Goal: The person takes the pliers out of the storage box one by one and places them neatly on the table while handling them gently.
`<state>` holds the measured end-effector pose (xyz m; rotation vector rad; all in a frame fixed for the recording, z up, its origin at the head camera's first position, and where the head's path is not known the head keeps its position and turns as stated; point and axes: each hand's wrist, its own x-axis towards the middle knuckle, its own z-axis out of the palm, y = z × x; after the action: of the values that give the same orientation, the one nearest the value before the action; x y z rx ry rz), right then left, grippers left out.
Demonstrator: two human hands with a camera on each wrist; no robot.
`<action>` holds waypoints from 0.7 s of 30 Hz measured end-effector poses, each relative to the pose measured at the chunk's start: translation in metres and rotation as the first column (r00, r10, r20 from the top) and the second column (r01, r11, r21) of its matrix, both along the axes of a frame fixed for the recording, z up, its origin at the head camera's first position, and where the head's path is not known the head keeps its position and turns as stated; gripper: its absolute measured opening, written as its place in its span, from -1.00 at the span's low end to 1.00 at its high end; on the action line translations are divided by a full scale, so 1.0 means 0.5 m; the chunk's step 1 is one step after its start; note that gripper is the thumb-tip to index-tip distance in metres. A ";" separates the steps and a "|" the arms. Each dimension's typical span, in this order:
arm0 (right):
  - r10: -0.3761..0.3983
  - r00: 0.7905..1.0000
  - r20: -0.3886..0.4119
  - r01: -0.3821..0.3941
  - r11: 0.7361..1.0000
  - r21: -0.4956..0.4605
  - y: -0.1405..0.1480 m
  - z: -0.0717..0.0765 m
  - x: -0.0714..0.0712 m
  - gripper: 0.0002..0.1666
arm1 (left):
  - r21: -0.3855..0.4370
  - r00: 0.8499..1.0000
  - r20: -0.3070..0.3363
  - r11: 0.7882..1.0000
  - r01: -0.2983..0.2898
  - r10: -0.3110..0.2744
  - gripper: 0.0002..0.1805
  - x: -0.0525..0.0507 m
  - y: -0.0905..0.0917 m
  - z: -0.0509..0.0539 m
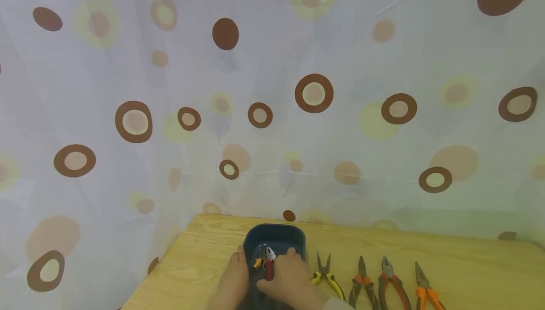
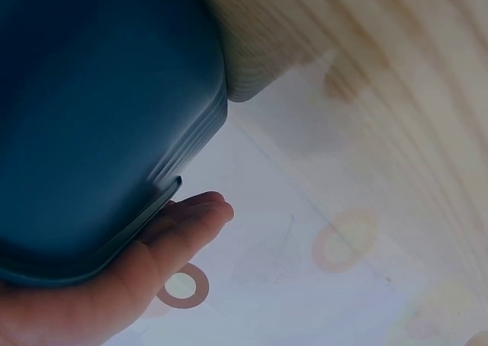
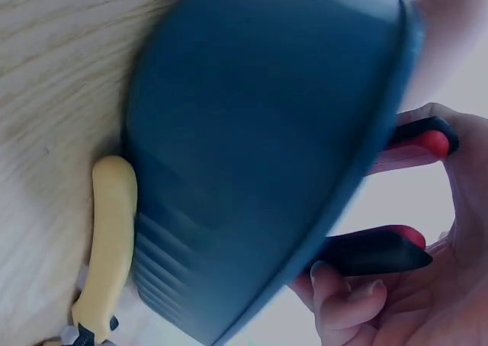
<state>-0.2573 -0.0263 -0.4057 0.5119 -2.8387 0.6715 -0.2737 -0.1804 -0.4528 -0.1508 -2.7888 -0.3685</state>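
A dark blue plastic bin (image 1: 274, 226) stands on the wooden table. My left hand (image 1: 234, 274) rests along its left side; in the left wrist view, the straight fingers (image 2: 187, 235) lie against the outer wall under the rim. The thumb is hidden there. My right hand (image 1: 289, 274) holds pliers (image 1: 269, 269) with red-and-black handles over the bin, their metal jaws pointing away from me. In the right wrist view both handles (image 3: 374, 253) show beyond the bin's rim, spread apart against the palm. Another tool with an orange-yellow handle (image 1: 257, 263) lies inside the bin, partly hidden.
Right of the bin, yellow-handled pliers (image 1: 327, 278) lie close to its wall. Farther right are orange-and-dark pliers (image 1: 363, 282), red-and-dark pliers (image 1: 391, 281) and orange needle-nose pliers (image 1: 423, 286). A curtain (image 1: 272, 149) with circle patterns hangs behind the table (image 1: 204, 243).
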 end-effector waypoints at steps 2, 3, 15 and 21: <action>0.011 1.000 0.019 -0.011 1.000 -0.023 0.007 0.005 0.003 -0.45 | -0.001 1.000 -0.019 1.000 0.003 -0.003 -0.33 0.000 -0.002 -0.003; 0.025 0.999 0.031 -0.023 0.999 -0.040 0.012 0.006 0.004 -0.45 | -0.008 1.000 -0.024 1.000 0.005 -0.005 -0.34 0.001 -0.003 -0.004; 0.091 0.966 0.243 -0.037 0.975 -0.221 0.060 0.008 0.026 -0.46 | 0.048 1.000 -0.022 0.999 0.013 -0.012 -0.33 0.004 -0.009 -0.013; 0.082 0.964 0.251 -0.008 0.959 -0.285 0.079 0.022 0.047 -0.33 | 0.020 0.997 -0.067 0.999 0.025 -0.024 -0.35 0.002 -0.013 -0.014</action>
<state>-0.2337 0.0130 -0.3946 0.4714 -2.8989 1.2134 -0.2725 -0.1869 -0.4598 -0.1891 -2.7187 -0.3906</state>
